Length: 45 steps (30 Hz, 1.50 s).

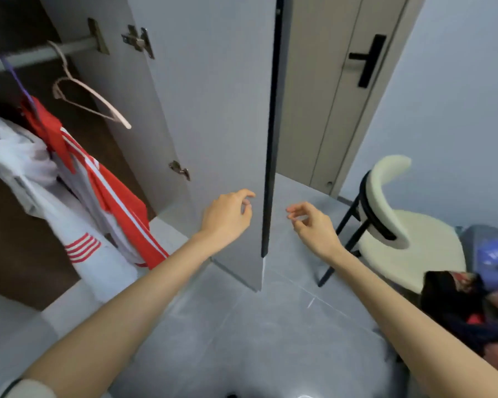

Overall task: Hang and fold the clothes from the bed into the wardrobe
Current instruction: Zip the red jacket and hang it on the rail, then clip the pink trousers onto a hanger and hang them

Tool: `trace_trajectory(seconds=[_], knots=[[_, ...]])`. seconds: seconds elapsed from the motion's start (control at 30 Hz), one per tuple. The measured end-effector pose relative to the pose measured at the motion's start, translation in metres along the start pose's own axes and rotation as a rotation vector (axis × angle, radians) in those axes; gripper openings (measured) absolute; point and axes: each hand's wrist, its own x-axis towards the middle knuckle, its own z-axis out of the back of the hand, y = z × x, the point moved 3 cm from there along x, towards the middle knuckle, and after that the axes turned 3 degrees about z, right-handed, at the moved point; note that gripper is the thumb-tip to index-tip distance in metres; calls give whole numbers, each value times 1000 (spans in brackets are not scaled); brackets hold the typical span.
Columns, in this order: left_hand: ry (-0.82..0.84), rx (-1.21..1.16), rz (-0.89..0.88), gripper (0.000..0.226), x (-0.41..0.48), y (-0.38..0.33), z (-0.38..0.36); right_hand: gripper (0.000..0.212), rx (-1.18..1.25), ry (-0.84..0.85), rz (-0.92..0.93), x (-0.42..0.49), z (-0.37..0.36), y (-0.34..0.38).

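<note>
– Checking hands first: what are they doing?
– Both reach forward, 1 on each side of the open wardrobe door's black edge strip. Left hand is in front of the door's inner face, fingers loosely curled, gripping nothing. I can't tell if the fingertips touch the panel. Right hand is on the other side of the strip, fingers also slack and curled, holding nothing.
– Clothes?
– 2 garments hang inside the wardrobe at the left end of the rail. The red and white striped garment is on a purple hanger, with its long axis running down from the rail and slanting toward the door's bottom corner. The white garment hangs just left of it, touching, with the same downward slant and red stripes near its lower end.
– Any spare hanger?
– 1 pink hanger is hooked over the rail near its right bracket. It is bare, and its long arm points down and right toward the door.
– Still loose?
– A dark heap of clothes sits at the right edge of the view, crumpled, with no clear axis. What it lies on is unclear.
– Rest?
– A cream chair with black legs stands right of the door on the grey floor, and a room door is behind it.
</note>
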Motion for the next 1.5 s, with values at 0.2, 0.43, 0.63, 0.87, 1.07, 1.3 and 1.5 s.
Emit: trace_trajectory(seconds=[0.2, 0.43, 0.63, 0.87, 1.07, 1.3, 1.5], knots=[[136, -33, -168, 31, -23, -117, -88, 17, -33, -106, -136, -83, 114, -90], [328, -68, -322, 35, -65, -266, -188, 17, -44, -248, -339, -197, 233, -189], [468, -36, -478, 37, -96, -375, -261, 16, -57, -367, -502, -290, 304, -252], [606, -55, -628, 42, -103, -470, -351, 26, -121, -488, -754, -357, 364, -326], [725, -48, -670, 49, -71, -519, -441, 31, -127, -541, -884, -352, 410, -390], [924, 97, -578, 59, 5, -570, -566, 39, -149, -452, -887, -270, 466, -491], [1095, 202, -429, 85, 29, -553, -653, 59, -243, -232, -929, -209, 464, -576]])
